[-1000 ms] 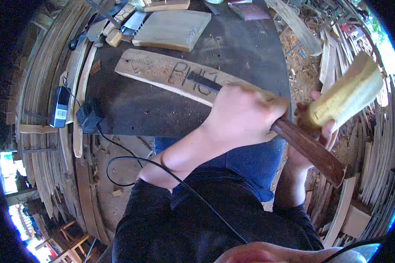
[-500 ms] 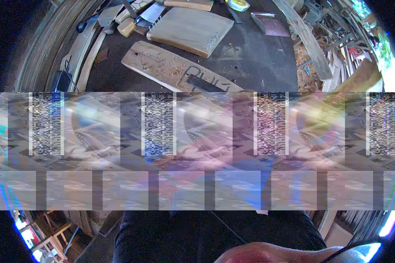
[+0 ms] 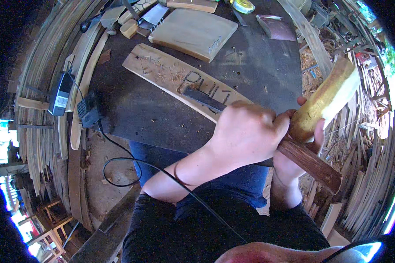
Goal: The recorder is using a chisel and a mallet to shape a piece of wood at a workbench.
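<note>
My left hand [image 3: 249, 131] is closed in a fist around the middle of a chisel. Its flat dark blade [image 3: 203, 99] points left over a plank [image 3: 160, 70] with marked letters and shavings. The chisel's brown wooden handle [image 3: 314, 165] sticks out toward the lower right, crossing in front of my right hand [image 3: 289, 168]. That hand grips the lower end of a thick yellow-brown piece of wood [image 3: 327, 96], which tilts up to the right. Its fingertips show on both sides of the wood; my left fist and the handle hide part of the palm.
A dark worktable [image 3: 162, 116] carries a thick pale board [image 3: 195, 33], a yellow tape measure [image 3: 242, 5] and a reddish-brown sheet [image 3: 276, 27]. A black cable [image 3: 197, 198] loops across my front from a black device [image 3: 89, 110]. Stacked timber [image 3: 364, 175] stands right.
The yellow-brown wood has swung left and stands more upright. The tabletop items shift slightly in view. A garbled band hides my hands in the earlier frame.
</note>
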Demonstrator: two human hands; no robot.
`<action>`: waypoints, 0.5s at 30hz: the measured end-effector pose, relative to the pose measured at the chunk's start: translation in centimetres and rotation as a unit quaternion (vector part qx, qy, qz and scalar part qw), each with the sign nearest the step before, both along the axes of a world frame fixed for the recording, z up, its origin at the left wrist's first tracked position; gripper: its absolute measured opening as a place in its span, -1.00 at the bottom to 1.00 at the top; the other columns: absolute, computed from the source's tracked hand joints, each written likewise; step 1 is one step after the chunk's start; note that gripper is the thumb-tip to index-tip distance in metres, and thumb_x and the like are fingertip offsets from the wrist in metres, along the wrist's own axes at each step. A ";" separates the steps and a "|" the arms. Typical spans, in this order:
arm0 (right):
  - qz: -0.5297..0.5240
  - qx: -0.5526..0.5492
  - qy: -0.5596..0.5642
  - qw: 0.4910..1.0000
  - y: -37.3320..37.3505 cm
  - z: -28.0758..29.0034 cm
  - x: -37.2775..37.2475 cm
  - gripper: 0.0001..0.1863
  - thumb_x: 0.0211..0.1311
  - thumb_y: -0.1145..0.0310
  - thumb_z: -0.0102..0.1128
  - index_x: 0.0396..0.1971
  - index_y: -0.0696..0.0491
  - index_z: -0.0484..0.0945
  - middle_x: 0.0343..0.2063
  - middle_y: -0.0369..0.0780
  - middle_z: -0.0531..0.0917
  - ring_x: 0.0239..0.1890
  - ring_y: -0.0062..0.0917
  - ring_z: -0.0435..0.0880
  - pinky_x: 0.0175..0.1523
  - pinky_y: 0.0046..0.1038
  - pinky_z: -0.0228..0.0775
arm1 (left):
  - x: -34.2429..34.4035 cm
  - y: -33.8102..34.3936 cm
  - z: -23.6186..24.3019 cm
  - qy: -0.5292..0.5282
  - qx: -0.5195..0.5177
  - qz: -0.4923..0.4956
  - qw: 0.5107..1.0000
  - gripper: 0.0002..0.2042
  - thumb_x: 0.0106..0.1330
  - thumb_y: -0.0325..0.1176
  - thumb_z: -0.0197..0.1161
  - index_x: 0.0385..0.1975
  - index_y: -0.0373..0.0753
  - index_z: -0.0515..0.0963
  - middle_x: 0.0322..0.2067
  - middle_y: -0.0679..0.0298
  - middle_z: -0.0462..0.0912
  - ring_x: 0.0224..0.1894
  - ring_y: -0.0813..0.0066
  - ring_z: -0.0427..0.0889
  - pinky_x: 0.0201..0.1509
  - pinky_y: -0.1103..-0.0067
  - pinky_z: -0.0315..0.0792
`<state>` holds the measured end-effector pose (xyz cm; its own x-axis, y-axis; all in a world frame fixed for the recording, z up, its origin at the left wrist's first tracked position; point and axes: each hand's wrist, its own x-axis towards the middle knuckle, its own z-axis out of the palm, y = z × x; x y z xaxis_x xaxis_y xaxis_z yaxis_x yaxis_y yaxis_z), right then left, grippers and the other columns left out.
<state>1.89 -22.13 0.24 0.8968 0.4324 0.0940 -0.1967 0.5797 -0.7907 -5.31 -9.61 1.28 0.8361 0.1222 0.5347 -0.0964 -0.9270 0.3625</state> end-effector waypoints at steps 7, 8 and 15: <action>-0.041 -0.068 -0.036 0.996 0.9 -0.3 0.5 -0.45 0.46 0.01 -0.13 0.16 0.19 0.36 -0.04 -0.05 0.56 -0.14 -0.48 0.62 0.00 -0.39 0.48 | 0.6 2.1 -0.8 -0.099 -0.007 -0.056 0.993 -0.62 -0.30 -0.27 0.40 -0.42 -0.12 0.43 -0.57 0.30 0.51 -0.55 0.27 0.58 -0.49 0.37 0.45; -0.057 -0.083 -0.049 0.994 1.1 0.0 0.3 -0.46 0.46 0.03 -0.13 0.13 0.19 0.39 -0.05 -0.05 0.57 -0.14 -0.49 0.62 -0.01 -0.40 0.48 | 0.6 2.2 -0.8 -0.105 -0.008 -0.072 0.992 -0.62 -0.30 -0.27 0.40 -0.42 -0.12 0.43 -0.57 0.30 0.51 -0.55 0.27 0.58 -0.49 0.37 0.45; -0.078 -0.025 0.029 0.996 1.2 -1.0 1.4 -0.50 0.36 0.02 -0.02 -0.02 0.18 0.47 -0.24 -0.13 0.64 -0.29 -0.44 0.66 -0.15 -0.43 0.51 | 1.4 1.7 -0.5 -0.076 0.065 -0.047 0.994 -0.74 -0.08 -0.19 0.37 -0.43 -0.07 0.48 -0.74 0.34 0.45 -0.68 0.35 0.56 -0.60 0.40 0.46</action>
